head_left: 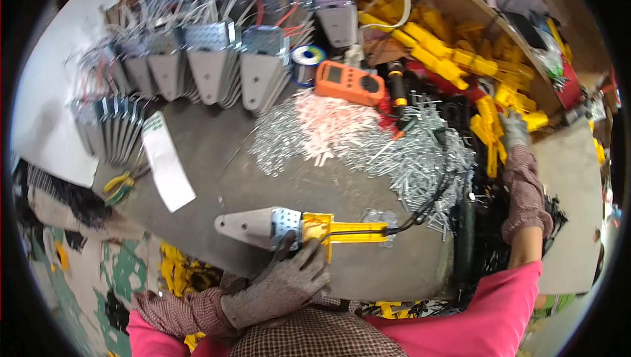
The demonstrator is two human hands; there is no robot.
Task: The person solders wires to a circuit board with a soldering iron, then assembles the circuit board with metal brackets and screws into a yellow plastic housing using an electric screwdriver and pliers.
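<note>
A grey pointed metal plate (246,227) lies near the table's front edge, its perforated silver end set against a yellow plastic handle shell (358,232). A black cable (411,221) runs along inside the shell and off to the right. My left hand (282,285), in a grey glove, is closed about the joint between plate and shell, fingers at its near side. Far to the right, my gloved right hand (516,130) reaches to a heap of yellow plastic handle shells (490,124). Its fingers curl against one of them; the fingertips are partly hidden.
Several grey pointed plates with wires (210,68) stand in rows at the back left. Metal pins (427,160) and pale sleeves (328,124) lie mid-table, near an orange multimeter (348,83) and a solder spool (307,58). Pliers (121,185) and a white paper strip (167,163) lie left.
</note>
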